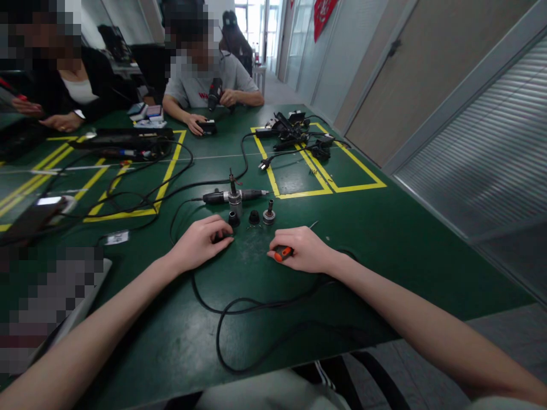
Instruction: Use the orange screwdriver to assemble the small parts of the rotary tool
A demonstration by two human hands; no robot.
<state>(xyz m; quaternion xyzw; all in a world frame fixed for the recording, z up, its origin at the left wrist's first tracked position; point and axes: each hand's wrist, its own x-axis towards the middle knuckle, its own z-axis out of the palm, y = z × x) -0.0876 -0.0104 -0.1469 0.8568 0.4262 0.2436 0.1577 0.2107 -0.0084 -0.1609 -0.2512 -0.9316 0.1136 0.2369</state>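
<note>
Blinds and one pale door line the right side of the room, with one red banner hanging further back. Three other people show beyond: one in a dark jacket, one in a grey shirt and one far behind. The one in grey holds one drill and has the other hand on one small black box. The green desk carries yellow tape laid out in frames, one heap of black tools and cords, and a loose black cable looping near its front edge. Mid-desk lies one power screwdriver, partly behind one upright metal cylinder with a thin shaft on top. In a loose row in front are three smaller parts: one dark ring, one black cap and one round metal piece with a stem. The right hand has its grip closed round one orange-and-black screwdriver, its tip pointing away. The left hand, half curled, rests just beside the dark ring; whether its grip holds anything, I cannot tell.
</note>
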